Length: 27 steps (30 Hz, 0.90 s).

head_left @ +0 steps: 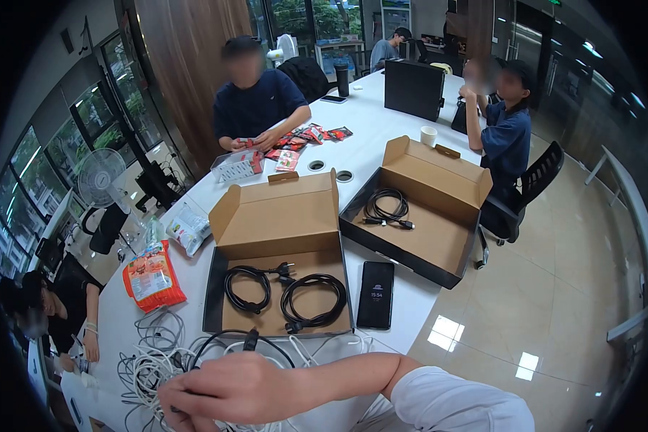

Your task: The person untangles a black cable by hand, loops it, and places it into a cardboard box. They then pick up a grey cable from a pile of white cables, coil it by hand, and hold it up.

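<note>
My right hand [227,392] reaches in from the right over a tangle of white and grey cables [147,371] at the near edge of the table. Its fingers are curled down and closed on a cable, mostly hidden beneath them. A black cable [216,336] arcs up behind the knuckles, its dark plug [250,340] standing just above the hand. Beyond lies an open cardboard box [273,209] holding two coiled black cables, a power cord [248,289] and another coil [313,301]. My left hand is out of view.
A second open box [439,248] with one coiled cable [387,207] stands right of the first. A phone [376,295] lies beside the boxes. Snack bags [153,277] are on the left. Several people sit around; one person [259,108] handles red packets across the table.
</note>
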Tool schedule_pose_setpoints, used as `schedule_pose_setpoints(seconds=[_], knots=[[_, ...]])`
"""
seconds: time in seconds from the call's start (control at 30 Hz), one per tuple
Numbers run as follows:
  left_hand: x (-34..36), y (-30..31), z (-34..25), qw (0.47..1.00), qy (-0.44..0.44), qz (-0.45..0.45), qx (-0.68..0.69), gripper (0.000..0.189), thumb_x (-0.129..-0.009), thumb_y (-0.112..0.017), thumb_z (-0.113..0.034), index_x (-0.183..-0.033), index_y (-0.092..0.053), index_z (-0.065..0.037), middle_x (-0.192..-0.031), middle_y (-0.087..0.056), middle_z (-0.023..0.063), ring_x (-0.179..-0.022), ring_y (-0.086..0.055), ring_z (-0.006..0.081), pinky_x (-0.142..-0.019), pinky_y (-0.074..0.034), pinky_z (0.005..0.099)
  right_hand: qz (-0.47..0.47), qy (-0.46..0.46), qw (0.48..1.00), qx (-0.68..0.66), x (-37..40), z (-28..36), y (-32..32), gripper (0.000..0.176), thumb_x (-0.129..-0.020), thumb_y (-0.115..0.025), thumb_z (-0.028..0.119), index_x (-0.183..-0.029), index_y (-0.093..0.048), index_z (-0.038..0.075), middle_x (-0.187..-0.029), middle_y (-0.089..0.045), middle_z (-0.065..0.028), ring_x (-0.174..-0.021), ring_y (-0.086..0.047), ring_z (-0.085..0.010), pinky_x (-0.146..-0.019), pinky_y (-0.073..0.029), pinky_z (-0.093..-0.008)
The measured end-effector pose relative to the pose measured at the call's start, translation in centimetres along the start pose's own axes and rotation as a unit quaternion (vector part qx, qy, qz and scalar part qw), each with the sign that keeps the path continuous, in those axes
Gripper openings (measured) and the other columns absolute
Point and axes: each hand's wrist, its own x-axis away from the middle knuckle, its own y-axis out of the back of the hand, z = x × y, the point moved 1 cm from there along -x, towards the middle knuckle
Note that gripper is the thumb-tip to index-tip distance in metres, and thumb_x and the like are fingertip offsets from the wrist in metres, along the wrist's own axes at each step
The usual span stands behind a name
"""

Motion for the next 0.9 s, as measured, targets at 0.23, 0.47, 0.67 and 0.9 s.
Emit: schedule_pose_setpoints(seconds=[0.23,0.47,0.67,0.9], knots=[[0.3,3.0,-2.3,0.996,-0.009,0.082,-0.014,0.049,-0.091,-0.058,-0.041,-0.090,-0.062,0.008,-0.078,-0.064,0.0123,-0.072,-0.059,0.0180,-0.066,-0.047,0.0278,0.027,0.017,0.994,-0.103,-0.2,0.1,1.1,0.028,-0.072,-0.063,0.012,-0.098,-0.059,0.002,-0.072,-0.049,-0.0047,-0.059,-0.055,-0.0182,-0.045,-0.042,-0.0292],[-0.2,1.5,0.8,0.814,-0.004,0.287,0.506,0.032,-0.089,-0.052,-0.030,-0.075,-0.053,-0.002,-0.065,-0.055,0.0076,-0.054,-0.052,0.0171,-0.051,-0.040,0.0254,0.092,-0.033,0.979,-0.177,0.1,-0.6,0.7,0.034,-0.077,-0.058,0.005,-0.110,-0.058,-0.004,-0.080,-0.055,-0.0107,-0.065,-0.056,-0.0249,-0.055,-0.046,-0.0313],[-0.9,0.9,-2.7,0.862,-0.008,0.052,0.505,0.033,-0.102,-0.028,-0.032,-0.093,-0.042,-0.004,-0.055,-0.035,-0.0032,-0.048,-0.034,0.0088,-0.049,-0.028,0.0232,-0.010,-0.027,1.000,-0.007,-1.2,-0.3,-0.1,0.040,-0.080,-0.063,0.009,-0.118,-0.058,-0.001,-0.097,-0.057,-0.0158,-0.081,-0.055,-0.0289,-0.073,-0.046,-0.0353],[-2.7,3.0,-4.3,0.843,-0.126,-0.234,0.468,0.024,-0.102,-0.034,-0.026,-0.086,-0.037,-0.007,-0.059,-0.019,-0.0025,-0.054,-0.021,0.0079,-0.060,-0.027,0.0236,0.473,-0.189,0.791,-0.337,2.4,2.5,-3.2,0.021,-0.087,-0.057,0.011,-0.100,-0.053,-0.006,-0.075,-0.058,-0.0227,-0.073,-0.058,-0.0405,-0.063,-0.045,-0.0451]])
